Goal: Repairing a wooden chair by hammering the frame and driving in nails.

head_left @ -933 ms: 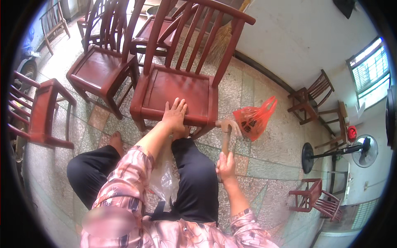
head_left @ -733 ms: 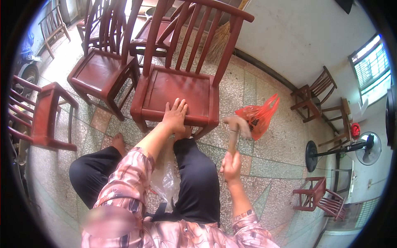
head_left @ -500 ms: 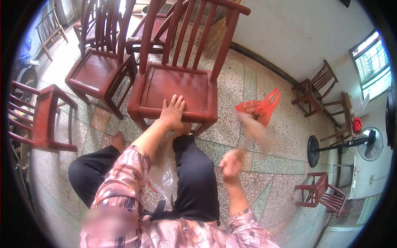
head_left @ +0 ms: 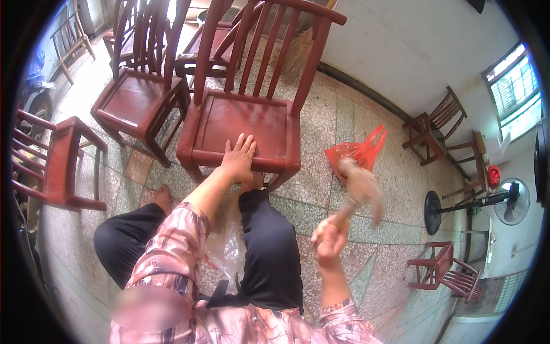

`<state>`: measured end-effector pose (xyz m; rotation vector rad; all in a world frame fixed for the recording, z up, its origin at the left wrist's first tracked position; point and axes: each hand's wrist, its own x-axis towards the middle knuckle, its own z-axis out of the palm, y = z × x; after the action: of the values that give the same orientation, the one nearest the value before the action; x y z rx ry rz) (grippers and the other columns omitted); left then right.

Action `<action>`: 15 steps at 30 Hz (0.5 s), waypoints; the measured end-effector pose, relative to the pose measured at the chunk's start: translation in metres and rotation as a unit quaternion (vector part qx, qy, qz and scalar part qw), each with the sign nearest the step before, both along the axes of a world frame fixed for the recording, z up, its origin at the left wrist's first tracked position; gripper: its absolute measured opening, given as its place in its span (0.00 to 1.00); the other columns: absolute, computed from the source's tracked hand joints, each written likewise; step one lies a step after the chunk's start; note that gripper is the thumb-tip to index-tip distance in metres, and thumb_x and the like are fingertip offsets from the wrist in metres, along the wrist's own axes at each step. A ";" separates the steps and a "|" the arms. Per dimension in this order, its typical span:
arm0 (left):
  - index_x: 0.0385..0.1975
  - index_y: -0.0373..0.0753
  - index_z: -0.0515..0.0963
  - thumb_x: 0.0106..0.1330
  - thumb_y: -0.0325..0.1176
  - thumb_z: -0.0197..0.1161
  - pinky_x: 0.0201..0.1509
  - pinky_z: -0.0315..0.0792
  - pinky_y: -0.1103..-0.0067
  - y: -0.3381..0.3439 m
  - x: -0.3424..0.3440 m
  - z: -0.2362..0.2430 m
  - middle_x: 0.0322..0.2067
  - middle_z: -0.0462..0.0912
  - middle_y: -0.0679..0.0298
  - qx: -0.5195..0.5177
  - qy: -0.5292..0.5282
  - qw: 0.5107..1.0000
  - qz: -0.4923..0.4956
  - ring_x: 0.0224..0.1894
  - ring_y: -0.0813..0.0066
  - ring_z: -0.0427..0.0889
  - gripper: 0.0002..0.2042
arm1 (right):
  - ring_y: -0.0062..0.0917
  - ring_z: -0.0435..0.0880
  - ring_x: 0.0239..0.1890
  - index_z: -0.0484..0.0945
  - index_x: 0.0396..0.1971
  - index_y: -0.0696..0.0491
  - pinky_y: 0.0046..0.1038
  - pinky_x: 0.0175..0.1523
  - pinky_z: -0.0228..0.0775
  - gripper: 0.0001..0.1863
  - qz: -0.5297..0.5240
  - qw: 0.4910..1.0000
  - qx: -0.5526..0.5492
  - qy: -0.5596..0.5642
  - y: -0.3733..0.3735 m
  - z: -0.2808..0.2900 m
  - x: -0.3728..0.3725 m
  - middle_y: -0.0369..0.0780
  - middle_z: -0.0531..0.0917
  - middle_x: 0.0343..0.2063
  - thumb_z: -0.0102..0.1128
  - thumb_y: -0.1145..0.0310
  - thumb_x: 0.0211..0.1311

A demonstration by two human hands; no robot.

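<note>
A dark red wooden chair (head_left: 246, 123) with a slatted back stands upright in front of me. My left hand (head_left: 237, 163) lies flat on the front edge of its seat, fingers stretched out, holding nothing. To the right, my right hand (head_left: 330, 238) is closed round the handle of a hammer (head_left: 361, 186). The hammer's head is raised above the floor and smeared by motion, so its exact shape is unclear. Beyond it a red plastic bag (head_left: 369, 148) rests on the floor, partly hidden by the hammer. My bare feet are by the chair's front legs.
Another red chair (head_left: 134, 103) stands close on the left, and one (head_left: 60, 166) is at the far left. A clear plastic bag (head_left: 227, 246) lies between my legs. On the right are a standing fan (head_left: 475, 202), a small chair (head_left: 438, 266) and another chair (head_left: 432, 129) by the wall.
The hammer and my right hand have shifted slightly, the hammer's head now lower and further right. My left hand stays in place on the seat.
</note>
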<state>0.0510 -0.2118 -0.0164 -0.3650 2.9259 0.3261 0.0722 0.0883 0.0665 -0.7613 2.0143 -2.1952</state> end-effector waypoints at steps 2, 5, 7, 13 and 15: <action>0.68 0.34 0.50 0.42 0.37 0.63 0.71 0.40 0.51 0.001 0.002 0.000 0.71 0.44 0.55 -0.001 0.001 1.000 -0.002 0.73 0.56 0.38 0.48 | 0.19 0.68 0.16 0.62 0.34 0.55 0.20 0.21 0.65 0.21 0.000 0.998 -0.054 0.039 -0.005 0.011 0.000 0.37 0.69 0.19 0.48 0.50 0.68; 0.68 0.34 0.50 0.41 0.37 0.63 0.71 0.41 0.51 0.002 -0.001 0.007 0.71 0.44 0.55 0.011 0.000 1.000 -0.003 0.73 0.56 0.38 0.48 | 0.21 0.69 0.15 0.64 0.30 0.55 0.20 0.21 0.65 0.22 0.032 0.993 0.009 0.113 0.001 -0.033 -0.014 0.37 0.69 0.17 0.42 0.49 0.70; 0.68 0.33 0.50 0.41 0.36 0.63 0.71 0.41 0.51 0.003 -0.005 0.005 0.71 0.44 0.55 0.014 0.004 1.000 -0.006 0.73 0.57 0.38 0.48 | 0.18 0.68 0.13 0.63 0.35 0.54 0.18 0.19 0.63 0.20 -0.053 0.898 0.397 0.182 -0.003 -0.083 -0.041 0.33 0.67 0.13 0.42 0.50 0.71; 0.68 0.34 0.50 0.42 0.37 0.64 0.71 0.41 0.51 0.002 0.002 0.007 0.71 0.44 0.56 0.006 -0.010 1.000 0.000 0.74 0.57 0.38 0.48 | 0.15 0.67 0.15 0.61 0.36 0.55 0.18 0.20 0.63 0.16 0.016 0.994 0.099 -0.040 -0.002 -0.030 -0.005 0.34 0.67 0.17 0.44 0.56 0.71; 0.68 0.35 0.50 0.42 0.37 0.64 0.71 0.41 0.52 -0.001 -0.001 0.007 0.71 0.44 0.57 0.005 -0.007 1.000 0.003 0.73 0.58 0.38 0.48 | 0.16 0.67 0.15 0.61 0.37 0.55 0.18 0.21 0.64 0.16 0.023 0.994 0.108 -0.010 0.000 -0.027 -0.005 0.35 0.67 0.19 0.44 0.55 0.71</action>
<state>0.0502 -0.2130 -0.0095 -0.3740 2.9096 0.3365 0.0676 0.0885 0.0394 -0.7459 2.1554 -1.9120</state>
